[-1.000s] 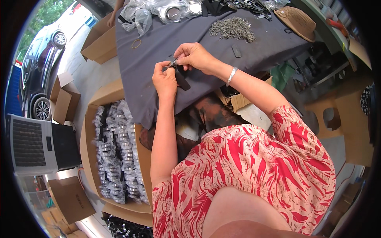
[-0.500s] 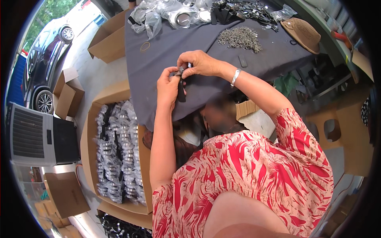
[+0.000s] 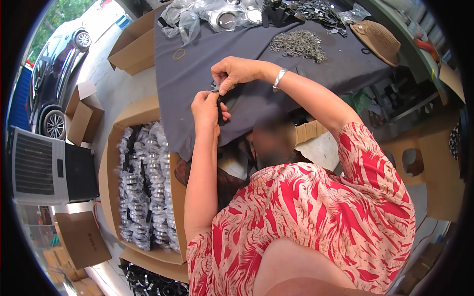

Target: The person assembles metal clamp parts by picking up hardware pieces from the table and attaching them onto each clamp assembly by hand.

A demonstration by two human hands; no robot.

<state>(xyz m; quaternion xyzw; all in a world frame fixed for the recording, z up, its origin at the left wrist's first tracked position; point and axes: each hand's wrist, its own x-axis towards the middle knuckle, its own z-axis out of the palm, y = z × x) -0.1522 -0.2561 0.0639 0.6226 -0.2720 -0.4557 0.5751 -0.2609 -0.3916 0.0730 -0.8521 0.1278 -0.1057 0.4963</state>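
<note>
My left hand (image 3: 204,109) is closed around a narrow black strip (image 3: 220,117), which hangs down along its fingers above the dark cloth-covered table (image 3: 190,79). At the strip's upper end, the fingers of my right hand (image 3: 238,72) pinch together next to my left thumb. A small shiny metal piece (image 3: 214,86) shows between the two hands; its exact shape is partly hidden by the fingers. A heap of small metal fittings (image 3: 298,45) lies on the cloth beyond my right forearm.
Plastic-wrapped round metal parts (image 3: 227,20), black flat pieces (image 3: 320,15) and a brown hat (image 3: 377,42) occupy the far table. A thin tan ring (image 3: 179,54) lies left. Beside the table stands a carton (image 3: 109,197) of wrapped metal parts, near a grey air cooler (image 3: 37,167).
Both hands have shifted slightly left, and my right hand has come lower over the strip's top. The strip is now more covered by my left fingers.
</note>
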